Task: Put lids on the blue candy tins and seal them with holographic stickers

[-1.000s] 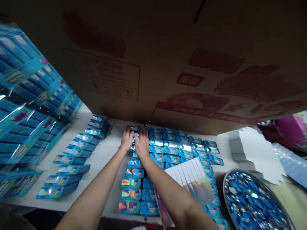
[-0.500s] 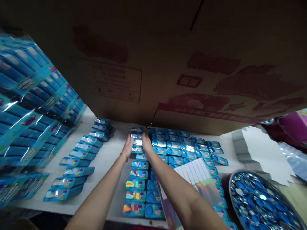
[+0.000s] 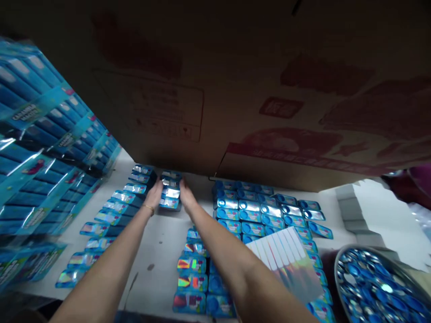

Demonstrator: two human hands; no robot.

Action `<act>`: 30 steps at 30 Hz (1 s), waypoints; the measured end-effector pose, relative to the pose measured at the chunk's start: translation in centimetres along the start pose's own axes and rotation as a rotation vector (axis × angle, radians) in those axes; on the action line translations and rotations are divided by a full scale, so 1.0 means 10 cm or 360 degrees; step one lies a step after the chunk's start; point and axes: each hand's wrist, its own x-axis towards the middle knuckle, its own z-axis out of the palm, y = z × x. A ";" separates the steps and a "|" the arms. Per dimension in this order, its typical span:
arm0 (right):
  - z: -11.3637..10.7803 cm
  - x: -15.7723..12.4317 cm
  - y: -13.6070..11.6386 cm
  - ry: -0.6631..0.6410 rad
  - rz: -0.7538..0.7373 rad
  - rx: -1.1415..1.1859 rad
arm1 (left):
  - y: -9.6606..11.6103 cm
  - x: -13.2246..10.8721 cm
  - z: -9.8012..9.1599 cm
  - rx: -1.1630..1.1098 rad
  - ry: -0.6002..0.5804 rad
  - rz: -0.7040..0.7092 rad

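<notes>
Between my two hands is a short row of several small blue boxes (image 3: 170, 193) with shiny label tops, near the foot of the big carton. My left hand (image 3: 154, 196) presses the row's left side, close to a column of similar boxes (image 3: 112, 217). My right hand (image 3: 187, 196) presses the right side. Both hands are closed on the row; some fingertips are hidden. Beneath my right forearm, another column of shiny-topped boxes (image 3: 191, 282) runs toward the front edge.
A large cardboard carton (image 3: 215, 125) walls off the back. Packed blue display boxes (image 3: 37, 130) are stacked at left. Rows of blue boxes (image 3: 251, 217) stand at right, under a striped sticker sheet (image 3: 291, 269). A metal bowl (image 3: 340, 280) holds blue and silver round pieces. White card (image 3: 377, 220) lies behind it.
Both hands have moved left with the short row of blue boxes, away from the right-hand group and beside the left column. The view has shifted slightly.
</notes>
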 end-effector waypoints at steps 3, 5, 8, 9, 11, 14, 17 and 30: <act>-0.53 -0.26 0.15 -0.0096 0.0043 0.0025 | 0.14 -0.39 -0.12 0.0264 0.0080 0.0361; -0.92 -0.58 0.29 -0.0421 -0.0187 -0.0039 | 0.21 -0.90 -0.14 0.0427 -0.0198 0.0624; -1.28 -1.05 0.39 -0.0889 -0.0429 -0.0424 | 0.22 -1.79 -0.12 0.0724 -0.0705 0.0868; -1.31 -1.16 0.40 -0.0934 -0.0470 -0.0560 | 0.20 -2.06 -0.09 0.0802 -0.0840 0.0902; -1.28 -1.28 0.37 -0.0909 -0.0516 -0.0757 | 0.17 -2.45 -0.01 0.0925 -0.0998 0.0893; -1.17 -1.28 0.30 -0.0861 -0.0563 -0.0877 | 0.12 -2.70 0.17 0.1078 -0.0983 0.0852; -1.13 -1.25 0.24 -0.0854 -0.0591 -0.0922 | 0.06 -2.73 0.32 0.1183 -0.0877 0.0824; -0.12 -0.93 -0.44 -0.0792 -0.0719 -0.0612 | -0.44 -2.33 -0.56 0.1467 -0.0451 0.0777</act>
